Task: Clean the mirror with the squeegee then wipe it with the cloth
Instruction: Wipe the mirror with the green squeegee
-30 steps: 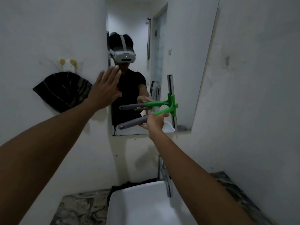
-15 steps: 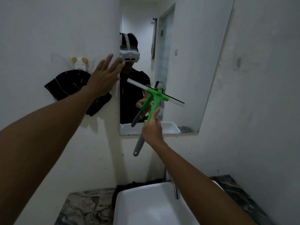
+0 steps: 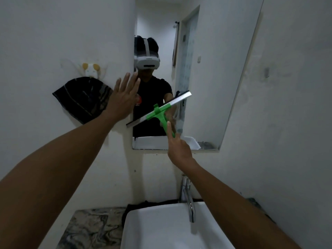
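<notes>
Holding the green squeegee (image 3: 159, 112) by its handle, the right hand (image 3: 177, 150) tilts its blade diagonally across the mirror (image 3: 206, 87); the left hand (image 3: 122, 101), fingers spread, rests empty beside it.

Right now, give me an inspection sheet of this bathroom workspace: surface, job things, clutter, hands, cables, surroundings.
Surface: mirror on the white wall; dirt along its bottom right edge.
Job's things: green squeegee, blade tilted across the lower glass; whether it touches the glass cannot be told. Dark cloth hangs from a wall hook, left of the mirror.
Clutter: dark item behind the sink.
Hands: right hand shut on the squeegee, forefinger along it; left hand open, fingers spread, at the mirror's left edge.
Cables: nothing seen.
Surroundings: white sink, chrome tap, marbled counter.
</notes>
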